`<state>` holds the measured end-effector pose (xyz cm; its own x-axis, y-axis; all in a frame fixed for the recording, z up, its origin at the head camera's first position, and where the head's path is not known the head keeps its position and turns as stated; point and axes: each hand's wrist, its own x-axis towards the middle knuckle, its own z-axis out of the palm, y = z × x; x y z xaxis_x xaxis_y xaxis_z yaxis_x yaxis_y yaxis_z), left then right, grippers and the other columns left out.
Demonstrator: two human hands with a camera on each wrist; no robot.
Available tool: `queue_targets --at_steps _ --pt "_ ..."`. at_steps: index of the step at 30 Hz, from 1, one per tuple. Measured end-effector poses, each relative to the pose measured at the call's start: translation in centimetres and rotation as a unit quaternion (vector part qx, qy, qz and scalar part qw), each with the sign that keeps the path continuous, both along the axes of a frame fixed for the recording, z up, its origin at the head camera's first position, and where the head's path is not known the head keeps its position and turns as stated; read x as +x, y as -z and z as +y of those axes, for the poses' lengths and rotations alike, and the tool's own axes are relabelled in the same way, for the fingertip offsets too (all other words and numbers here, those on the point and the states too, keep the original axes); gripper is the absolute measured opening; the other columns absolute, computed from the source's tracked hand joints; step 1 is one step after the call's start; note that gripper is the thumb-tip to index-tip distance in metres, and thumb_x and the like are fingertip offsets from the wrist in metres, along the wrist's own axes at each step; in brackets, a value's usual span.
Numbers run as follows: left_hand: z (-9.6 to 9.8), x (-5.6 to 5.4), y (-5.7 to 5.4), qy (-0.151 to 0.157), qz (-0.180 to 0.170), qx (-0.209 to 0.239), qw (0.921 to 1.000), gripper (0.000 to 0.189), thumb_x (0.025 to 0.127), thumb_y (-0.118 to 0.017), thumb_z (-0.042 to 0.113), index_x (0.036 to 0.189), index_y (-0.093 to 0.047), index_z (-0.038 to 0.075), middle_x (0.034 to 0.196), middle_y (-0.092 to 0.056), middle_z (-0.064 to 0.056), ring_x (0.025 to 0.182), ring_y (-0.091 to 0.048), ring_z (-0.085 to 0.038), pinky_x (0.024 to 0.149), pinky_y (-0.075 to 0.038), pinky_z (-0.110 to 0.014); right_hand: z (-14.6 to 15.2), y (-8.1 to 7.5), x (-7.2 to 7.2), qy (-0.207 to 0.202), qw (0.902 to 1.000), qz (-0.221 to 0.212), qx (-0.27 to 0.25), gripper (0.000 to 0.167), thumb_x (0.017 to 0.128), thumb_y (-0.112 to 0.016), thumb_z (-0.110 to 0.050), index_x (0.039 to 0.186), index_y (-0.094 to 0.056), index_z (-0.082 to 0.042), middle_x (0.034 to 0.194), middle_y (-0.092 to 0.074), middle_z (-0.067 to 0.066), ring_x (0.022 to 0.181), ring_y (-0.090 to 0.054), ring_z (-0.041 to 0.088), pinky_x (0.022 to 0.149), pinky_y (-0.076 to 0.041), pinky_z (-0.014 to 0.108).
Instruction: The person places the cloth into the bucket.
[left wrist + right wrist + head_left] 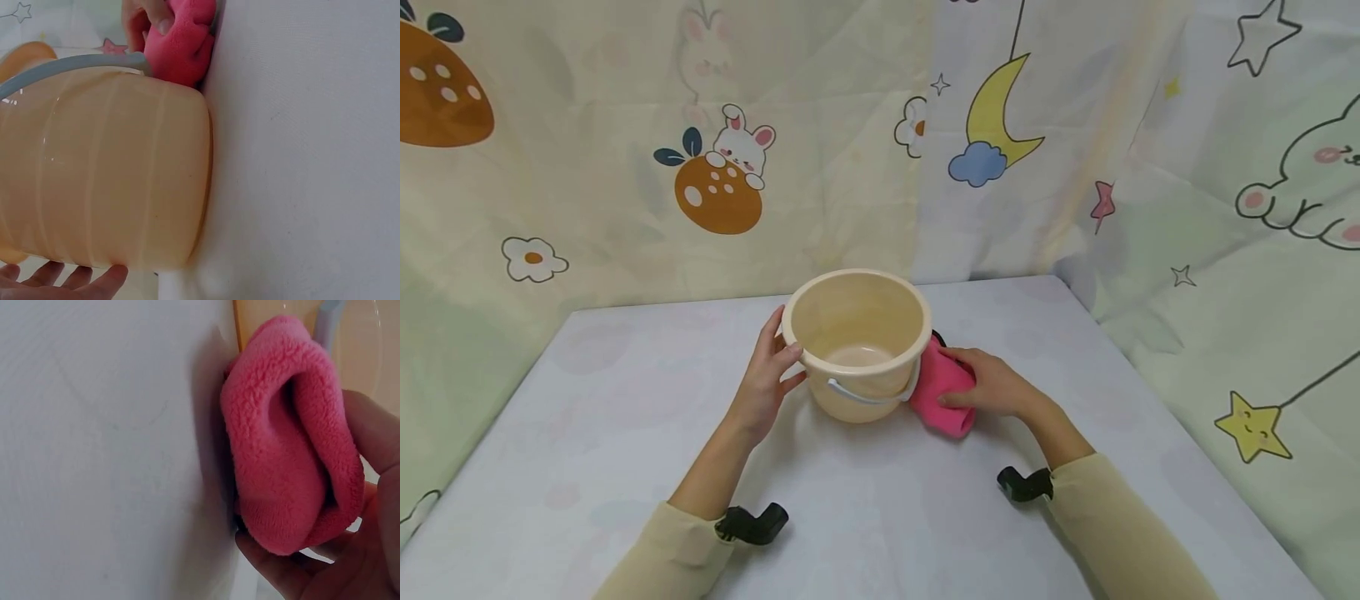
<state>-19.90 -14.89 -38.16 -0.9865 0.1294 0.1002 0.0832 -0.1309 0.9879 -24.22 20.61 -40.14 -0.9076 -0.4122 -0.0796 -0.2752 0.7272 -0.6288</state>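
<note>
A cream plastic bucket (868,379) stands upright on the table, its pale grey handle (868,400) hanging down at the front. My left hand (763,375) rests against the bucket's left side, and in the left wrist view its fairly straight fingers (78,278) touch the wall. On the other side, my right hand (996,383) grips a folded pink fleece cloth (943,392) between thumb and fingers. The cloth is beside the bucket, close to its wall and handle, low over the table. A small black part shows at its far end. In the right wrist view the cloth (281,444) shows an open fold.
A white-covered table (880,500) lies under everything. Patterned fabric (835,167) hangs behind it and along the sides. Black devices (752,525) are strapped at both wrists, by the beige sleeves.
</note>
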Motion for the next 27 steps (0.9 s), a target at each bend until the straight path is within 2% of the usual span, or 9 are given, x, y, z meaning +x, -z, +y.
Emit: queue_targets --at_steps 8,12,20,27 --pt "0.2 0.2 -0.2 -0.008 0.001 -0.009 0.9999 0.077 0.101 -0.051 0.022 0.167 -0.013 0.029 0.167 -0.025 -0.016 0.151 -0.03 -0.038 0.12 -0.029 -0.064 -0.1 0.3 -0.4 0.023 0.9993 0.017 -0.023 0.069 0.084 -0.083 -0.031 0.143 -0.059 -0.005 0.125 -0.068 0.014 0.107 -0.06 0.027 0.087 -0.052 0.038" --pt "0.2 0.2 -0.2 -0.011 -0.005 -0.009 0.9999 0.077 0.101 -0.051 0.022 0.167 -0.013 0.029 0.167 -0.025 -0.015 0.152 -0.029 -0.038 0.12 -0.029 -0.064 0.3 0.5 -0.5 0.047 0.9975 0.009 -0.051 0.056 0.085 -0.081 -0.025 0.136 -0.066 -0.006 0.116 -0.071 0.012 0.102 -0.061 0.025 0.082 -0.051 0.034" --pt "0.3 0.1 -0.1 -0.01 -0.003 -0.008 0.9999 0.076 0.1 -0.052 0.022 0.166 -0.015 0.031 0.167 -0.026 -0.013 0.151 -0.031 -0.037 0.119 -0.031 -0.064 1.7 0.1 -0.2 0.096 0.9872 -0.033 -0.123 0.053 0.089 -0.078 -0.025 0.138 -0.064 -0.008 0.125 -0.069 0.013 0.109 -0.061 0.028 0.085 -0.054 0.033" --pt "0.2 0.1 -0.1 -0.012 -0.006 -0.009 0.9999 0.076 0.1 -0.052 0.022 0.166 -0.015 0.032 0.167 -0.026 -0.012 0.151 -0.031 -0.036 0.119 -0.031 -0.063 2.9 -1.1 -0.1 0.127 0.9781 -0.043 -0.16 0.058 0.093 -0.075 -0.029 0.145 -0.057 -0.008 0.135 -0.062 0.018 0.117 -0.058 0.031 0.085 -0.056 0.03"
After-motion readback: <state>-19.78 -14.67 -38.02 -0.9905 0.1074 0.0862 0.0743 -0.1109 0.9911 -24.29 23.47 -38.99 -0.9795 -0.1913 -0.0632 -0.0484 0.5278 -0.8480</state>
